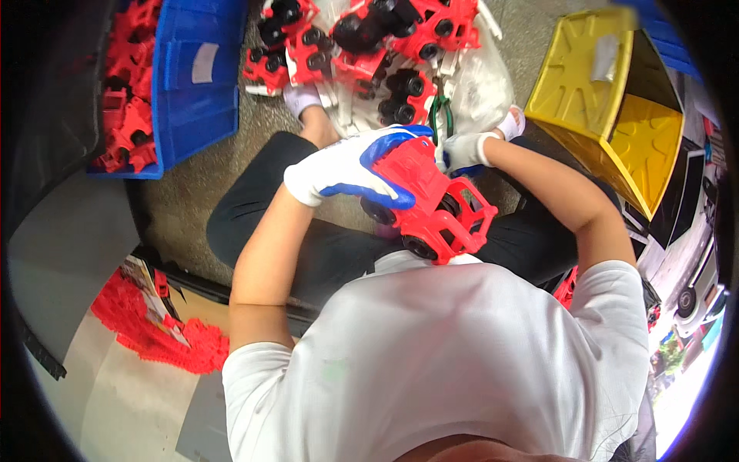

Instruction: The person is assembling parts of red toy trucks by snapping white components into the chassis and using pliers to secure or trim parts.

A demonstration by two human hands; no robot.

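My left hand (368,168), in a white glove with blue coating, is closed round a red toy truck (423,189) with black wheels. The truck is tilted above my lap, its open-framed cab toward my body. Just beyond its right side, my right hand (468,152) in a matching glove has curled fingers, partly hidden behind the truck. What they hold, if anything, cannot be made out. A green-handled hand tool (440,115), like pliers, lies right by those fingers; whether they touch it is unclear.
In front of me, several red toy trucks (308,54) are piled on clear plastic bags (481,88). A blue bin (196,77) of red toy parts (127,115) stands at the left. To the right is a tipped yellow bin (577,69). Red pieces (185,343) lie behind my left arm.
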